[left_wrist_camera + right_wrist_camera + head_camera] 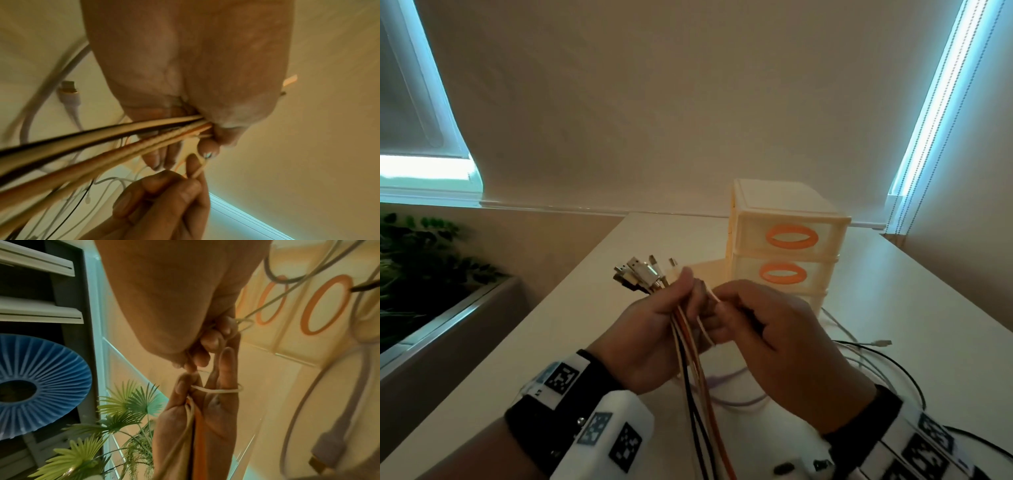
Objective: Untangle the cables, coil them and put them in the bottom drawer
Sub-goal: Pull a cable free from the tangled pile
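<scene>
Pale wall and glowing window blinds are seen behind a white tabletop [592, 274], above which both hands are raised.

A bundle of cables [690, 359] is gripped by the left hand [650, 339], its fingers [158, 157] curled round the strands together with the thumb. A thin white cable [705, 329] is pinched between the thumb and fingers [205, 340] of the right hand [780, 349], just at 3 o'clock of the left hand, with the two hands touching. In the right wrist view this cable is seen looped across the left fingers.

From the left fist a cluster of USB plugs [643, 277] is pushed out toward 11 o'clock, and black, orange and cream strands are let down toward 6 o'clock, past the wrist bands [599, 431] printed with square markers.

Further out, at 4 o'clock of the hands, loose cables [866, 359] in white, black and pale violet are spread on the tabletop, one small plug lying at their far side. At 1 o'clock a cream drawer unit [784, 240] with orange oval handles is stood on the tabletop; its bottom drawer is mostly hidden by the right hand. At 9 o'clock, beyond the tabletop's edge, a planter with green leaves [421, 260] is seen.
</scene>
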### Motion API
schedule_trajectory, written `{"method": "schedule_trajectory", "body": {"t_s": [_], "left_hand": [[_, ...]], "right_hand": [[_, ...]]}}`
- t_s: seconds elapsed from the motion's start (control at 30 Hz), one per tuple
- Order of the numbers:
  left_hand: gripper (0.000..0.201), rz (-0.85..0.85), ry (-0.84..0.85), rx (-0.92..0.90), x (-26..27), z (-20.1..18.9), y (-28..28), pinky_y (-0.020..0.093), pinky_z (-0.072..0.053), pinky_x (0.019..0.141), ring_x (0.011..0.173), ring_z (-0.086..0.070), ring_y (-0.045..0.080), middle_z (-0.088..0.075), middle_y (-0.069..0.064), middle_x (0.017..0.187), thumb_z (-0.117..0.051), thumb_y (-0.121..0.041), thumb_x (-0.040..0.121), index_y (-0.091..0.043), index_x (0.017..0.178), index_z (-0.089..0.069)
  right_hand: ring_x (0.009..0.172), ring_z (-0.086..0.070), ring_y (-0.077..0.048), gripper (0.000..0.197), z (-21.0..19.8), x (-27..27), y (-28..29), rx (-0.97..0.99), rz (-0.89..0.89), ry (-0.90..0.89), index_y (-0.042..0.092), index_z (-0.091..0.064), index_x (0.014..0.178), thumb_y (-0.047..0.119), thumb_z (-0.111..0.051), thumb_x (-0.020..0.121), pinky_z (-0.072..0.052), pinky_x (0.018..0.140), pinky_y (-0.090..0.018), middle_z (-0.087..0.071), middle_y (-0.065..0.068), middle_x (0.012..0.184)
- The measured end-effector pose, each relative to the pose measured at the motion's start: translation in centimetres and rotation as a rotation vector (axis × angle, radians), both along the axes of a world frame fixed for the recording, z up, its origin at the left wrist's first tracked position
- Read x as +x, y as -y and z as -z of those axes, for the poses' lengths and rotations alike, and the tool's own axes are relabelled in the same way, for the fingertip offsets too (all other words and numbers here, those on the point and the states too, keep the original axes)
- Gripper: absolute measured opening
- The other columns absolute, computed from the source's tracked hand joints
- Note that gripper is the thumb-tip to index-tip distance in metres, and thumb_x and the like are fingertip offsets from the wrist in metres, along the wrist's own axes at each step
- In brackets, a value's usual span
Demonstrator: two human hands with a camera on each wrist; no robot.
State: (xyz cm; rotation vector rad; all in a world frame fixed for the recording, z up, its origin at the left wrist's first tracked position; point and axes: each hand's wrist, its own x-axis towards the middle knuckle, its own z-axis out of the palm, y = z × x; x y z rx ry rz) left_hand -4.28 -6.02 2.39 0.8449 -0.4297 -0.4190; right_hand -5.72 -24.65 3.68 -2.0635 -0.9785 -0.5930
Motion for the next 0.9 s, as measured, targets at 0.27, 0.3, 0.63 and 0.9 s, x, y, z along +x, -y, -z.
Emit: {"method": "schedule_trajectory", "body": {"t_s": [0.27,0.3,0.63,0.9], "left_hand": [[0.055,-0.296,-0.183,-0.222,0.5,-0.6,0.4,0.041,-0.061,0.089,0.111,-0.069,0.04,-0.072,0.024,0.096,-0.041,-0.046,0.105,-0.01,0.063,-0.046],[0.055,-0.31,-0.188,-0.233,0.5,-0.6,0.3,0.039,-0.063,0.081,0.105,-0.072,0.038,-0.071,0.019,0.085,-0.041,-0.046,0.105,-0.01,0.063,-0.046],[0.045,-0.031,-0.05,-0.295,1.3,0.2,-1.0,0.024,-0.036,0.052,0.05,-0.03,0.01,-0.032,-0.006,0.056,-0.03,-0.044,0.111,-0.017,0.076,-0.04],[0.044,0.038,-0.034,-0.334,1.6,-0.1,-2.5,0.023,-0.024,0.048,0.047,-0.024,0.008,-0.028,-0.009,0.056,-0.027,-0.045,0.112,-0.02,0.078,-0.04]], "right_hand": [[0.074,-0.064,-0.003,0.018,1.0,0.6,2.5,-0.428,0.175,-0.283,0.032,-0.058,0.093,0.046,-0.048,0.099,-0.057,0.073,-0.035,-0.065,0.012,0.08],[0.073,-0.064,-0.003,0.023,0.9,0.6,2.7,-0.387,0.18,-0.268,0.031,-0.059,0.094,0.049,-0.045,0.098,-0.057,0.072,-0.037,-0.066,0.011,0.079],[0.069,-0.059,-0.007,0.038,1.0,1.7,4.0,-0.445,0.31,-0.343,0.025,-0.057,0.08,0.051,-0.04,0.102,-0.049,0.066,-0.031,-0.062,0.007,0.073],[0.063,-0.06,-0.013,0.024,1.8,2.1,4.6,-0.321,0.075,-0.541,0.034,-0.068,0.083,0.039,-0.053,0.101,-0.052,0.063,-0.035,-0.063,0.001,0.07]]}}
